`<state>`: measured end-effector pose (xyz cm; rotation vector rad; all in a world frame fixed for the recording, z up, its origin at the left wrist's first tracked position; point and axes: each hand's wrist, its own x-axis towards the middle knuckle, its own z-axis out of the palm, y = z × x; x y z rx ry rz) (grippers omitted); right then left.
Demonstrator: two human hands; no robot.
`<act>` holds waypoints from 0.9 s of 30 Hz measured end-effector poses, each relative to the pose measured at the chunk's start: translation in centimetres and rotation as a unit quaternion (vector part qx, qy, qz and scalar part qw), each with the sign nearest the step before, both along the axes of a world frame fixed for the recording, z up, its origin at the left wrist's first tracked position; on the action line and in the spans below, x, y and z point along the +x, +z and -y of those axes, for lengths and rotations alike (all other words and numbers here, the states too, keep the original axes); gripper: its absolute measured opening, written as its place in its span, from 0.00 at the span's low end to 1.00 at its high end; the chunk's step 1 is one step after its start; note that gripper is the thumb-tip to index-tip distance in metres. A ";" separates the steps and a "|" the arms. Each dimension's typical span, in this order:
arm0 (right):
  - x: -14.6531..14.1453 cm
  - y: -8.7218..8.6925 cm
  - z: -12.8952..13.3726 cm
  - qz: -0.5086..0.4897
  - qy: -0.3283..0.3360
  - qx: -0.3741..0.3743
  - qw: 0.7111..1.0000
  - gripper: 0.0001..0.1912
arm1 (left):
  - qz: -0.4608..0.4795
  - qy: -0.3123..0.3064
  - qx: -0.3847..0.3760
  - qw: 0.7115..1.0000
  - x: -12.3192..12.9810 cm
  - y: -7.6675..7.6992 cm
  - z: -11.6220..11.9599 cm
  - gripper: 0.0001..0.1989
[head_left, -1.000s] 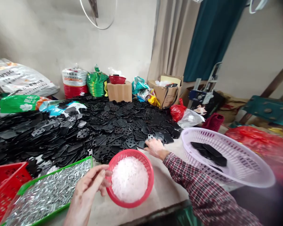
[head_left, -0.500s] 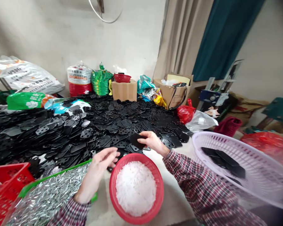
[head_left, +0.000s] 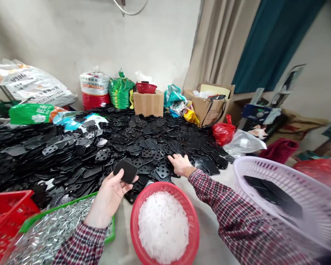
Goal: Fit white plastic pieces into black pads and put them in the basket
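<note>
"What is the left hand (head_left: 109, 193) holding?"

"It is gripping a black plate (head_left: 126, 170) between thumb and fingers, the thumb lying over its near edge. The piece is showing a flat, smooth, dull face with rounded corners."

"Where is it sitting?"

"It is hanging in front of the heap of black pieces (head_left: 143, 143), just beyond and left of a red bowl (head_left: 136, 224) that is brimming with white bits (head_left: 164, 224)."

"And the right hand (head_left: 180, 164)?"

"It is holding its fingers apart at the heap's near edge; whether they are pinching a piece, I cannot tell."
</note>
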<state>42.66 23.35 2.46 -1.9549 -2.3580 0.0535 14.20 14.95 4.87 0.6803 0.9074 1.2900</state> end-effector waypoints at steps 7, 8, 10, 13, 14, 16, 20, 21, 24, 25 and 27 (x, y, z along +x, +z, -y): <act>1.2 -0.2 -1.8 0.007 -0.063 0.054 0.997 0.11 | 0.003 0.044 -0.006 0.999 -0.2 -0.6 0.3 0.08; 1.5 0.2 -2.1 -0.005 -0.074 0.065 0.995 0.11 | 0.002 0.044 -0.005 0.999 -0.3 -0.6 0.3 0.08; 1.9 1.2 -2.6 -0.040 -0.093 0.095 0.990 0.12 | -0.002 0.039 -0.002 0.999 -0.5 -0.7 0.3 0.11; 1.8 2.7 -2.8 -0.120 -0.109 0.146 0.976 0.15 | -0.011 0.035 -0.002 0.999 -0.3 -0.9 0.0 0.13; 1.6 3.0 -2.9 -0.151 -0.109 0.159 0.970 0.16 | -0.014 0.032 -0.003 0.999 -0.1 -0.9 -0.1 0.13; 1.1 3.4 -3.0 -0.215 -0.106 0.173 0.955 0.16 | -0.019 0.022 -0.007 1.000 0.5 -0.9 -0.5 0.12; 0.3 3.0 -3.6 -0.345 -0.123 0.147 0.919 0.11 | -0.031 -0.018 -0.016 0.999 1.7 -0.4 -1.0 0.11; 0.2 2.8 -3.8 -0.380 -0.132 0.137 0.905 0.10 | -0.032 -0.025 -0.017 0.999 1.9 -0.2 -1.0 0.11; 0.2 2.3 -4.1 -0.482 -0.161 0.116 0.853 0.13 | -0.032 -0.032 -0.021 0.999 2.2 0.0 -1.0 0.10; 0.3 2.3 -4.1 -0.510 -0.169 0.109 0.836 0.14 | -0.031 -0.033 -0.022 0.999 2.2 0.0 -0.9 0.09; 0.6 2.2 -4.0 -0.553 -0.181 0.091 0.808 0.13 | -0.028 -0.035 -0.023 0.999 2.2 -0.2 -0.9 0.08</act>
